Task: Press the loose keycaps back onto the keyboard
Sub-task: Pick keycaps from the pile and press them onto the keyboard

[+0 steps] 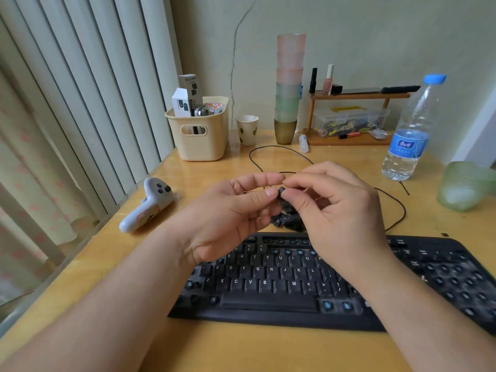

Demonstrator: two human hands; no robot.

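**Keycap in hand, not yet seated**

I see the left hand [228, 210] and right hand [335, 208] pinching one small black plastic keycap [281, 191] above the loose black keycap pile [287, 220], at twelve o'clock from the black keyboard [281, 285]. I judge orientation underway; next, align over a bare switch [327, 305] and press.

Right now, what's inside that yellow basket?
Sticking out of the yellow basket are white boxes with green marks, a silver thing and orange-labelled packets. Its walls hide whatever lies deeper.

Keyboard [281, 280] on tabletop [241, 347] before me; keycap pile [285, 220] just behind it; controller [146, 205] left; bottle [410, 135] right; basket [200, 132] behind, left.
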